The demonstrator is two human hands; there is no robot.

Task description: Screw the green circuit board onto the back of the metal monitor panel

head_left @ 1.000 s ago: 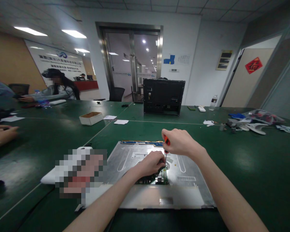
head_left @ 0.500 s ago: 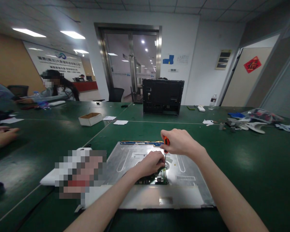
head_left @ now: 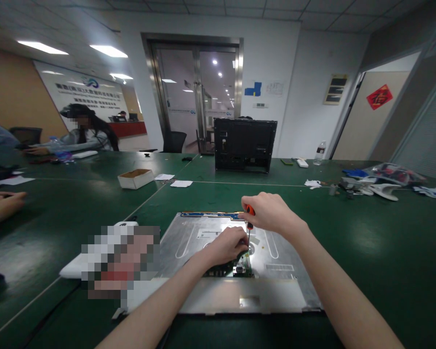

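A screwdriver point(head_left: 250, 211) with an orange and black handle is in my right hand point(head_left: 266, 211), whose fingers wrap round the grip. Its thin shaft points down, nearly upright, toward a green circuit board point(head_left: 244, 266). My left hand point(head_left: 229, 245) is closed low over that board, fingertips beside the lower end of the shaft; what they pinch, if anything, is hidden. Under both hands lies a flat metal display panel point(head_left: 283, 254), back side up, with a blue circuit strip point(head_left: 206, 215) along its far edge. My left hand covers part of the board.
Left of the panel lies a white object point(head_left: 75, 259), partly pixelated. Farther back are an open cardboard box point(head_left: 136, 179), paper slips point(head_left: 181, 184) and an upright black monitor housing point(head_left: 245, 145). Loose parts and bags point(head_left: 392, 177) lie at right. A co-worker's hand point(head_left: 5, 206) is at the left edge.
The screwdriver handle has turned slightly in my right hand. My left hand stays at the same spot on the panel.
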